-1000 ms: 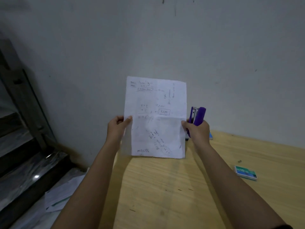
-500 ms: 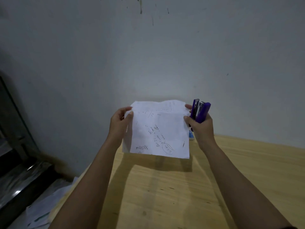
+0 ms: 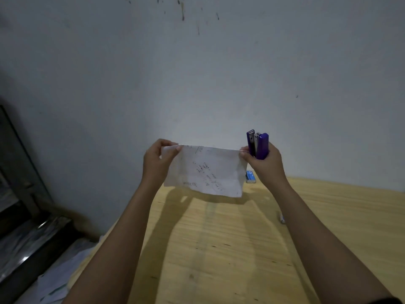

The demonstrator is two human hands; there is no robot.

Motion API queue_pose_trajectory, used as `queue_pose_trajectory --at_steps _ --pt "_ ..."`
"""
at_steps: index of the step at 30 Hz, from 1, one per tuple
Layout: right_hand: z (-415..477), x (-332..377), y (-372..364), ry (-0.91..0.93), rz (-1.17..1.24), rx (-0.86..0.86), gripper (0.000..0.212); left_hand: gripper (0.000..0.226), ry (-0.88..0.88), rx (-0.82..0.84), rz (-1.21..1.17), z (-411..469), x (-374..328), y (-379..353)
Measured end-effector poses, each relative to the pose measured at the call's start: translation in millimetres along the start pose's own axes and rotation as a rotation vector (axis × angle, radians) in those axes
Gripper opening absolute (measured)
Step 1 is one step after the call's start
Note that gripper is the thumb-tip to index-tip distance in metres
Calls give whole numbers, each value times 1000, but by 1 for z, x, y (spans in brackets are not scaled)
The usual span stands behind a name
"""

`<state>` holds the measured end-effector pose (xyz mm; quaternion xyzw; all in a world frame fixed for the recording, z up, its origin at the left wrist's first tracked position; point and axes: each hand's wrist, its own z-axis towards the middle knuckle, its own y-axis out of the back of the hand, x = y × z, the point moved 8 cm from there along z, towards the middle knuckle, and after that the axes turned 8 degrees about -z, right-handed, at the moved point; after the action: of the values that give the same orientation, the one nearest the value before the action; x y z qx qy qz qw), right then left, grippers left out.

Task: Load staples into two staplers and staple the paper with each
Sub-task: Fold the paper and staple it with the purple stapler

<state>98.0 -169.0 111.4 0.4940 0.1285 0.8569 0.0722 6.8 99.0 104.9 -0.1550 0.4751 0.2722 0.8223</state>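
A white sheet of paper (image 3: 206, 170) with handwriting hangs folded in half in the air above the wooden table (image 3: 230, 249). My left hand (image 3: 156, 161) pinches its top left corner at the fold. My right hand (image 3: 265, 165) pinches the top right corner and also grips a purple stapler (image 3: 258, 145), which stands upright with its nose pointing up. A small blue staple box (image 3: 250, 177) lies on the table at the back, just behind the paper's right edge. No second stapler is in sight.
A pale wall rises right behind the table. To the left, below the table's edge, are dark steps (image 3: 26, 238) and loose papers (image 3: 59, 281) on the floor. A small light object (image 3: 282, 218) lies on the table beside my right forearm.
The sheet's top half has been folded over, so it now shows at half height. Both hands have moved up to the fold's corners. The view has tilted upward.
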Motion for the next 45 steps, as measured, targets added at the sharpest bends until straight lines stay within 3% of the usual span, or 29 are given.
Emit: queue_pose_trajectory --at_steps 8,12,17,20,22,26,28,29,31,33,39,42,45 --pt "-7 21 -20 74 -227 288 29 14 -141 118 57 -2 -36 -17" --pt "-11 22 -25 50 -224 318 24 11 -162 143 41 2 -47 -23" --pt "-16 16 -33 12 -239 355 35 16 -181 163 166 3 -53 -28" --pt "-16 10 -31 -62 -124 303 23 45 -239 15 494 7 -45 -20" --pt "-16 7 -26 -126 3 230 20 73 -114 -68 574 4 -31 -16" --pt "-18 -4 -20 -227 236 70 20 109 305 -55 168 -23 11 -29" --pt "-19 -14 -16 -280 322 -7 21 100 472 19 -128 -36 30 -44" --pt "-20 -19 -14 -309 356 -39 21 83 533 97 -255 -42 35 -54" --pt "-21 -27 -10 -344 386 -64 21 47 549 241 -414 -53 37 -72" --pt "-23 -30 -8 -345 378 -47 21 34 496 258 -449 -56 35 -79" --pt "-32 -51 -4 -406 242 75 27 33 388 200 -345 -60 45 -88" --pt "-39 -56 0 -382 145 74 25 44 458 226 -350 -71 58 -94" --pt "-41 -57 -2 -350 94 108 22 60 589 222 -521 -85 72 -99"
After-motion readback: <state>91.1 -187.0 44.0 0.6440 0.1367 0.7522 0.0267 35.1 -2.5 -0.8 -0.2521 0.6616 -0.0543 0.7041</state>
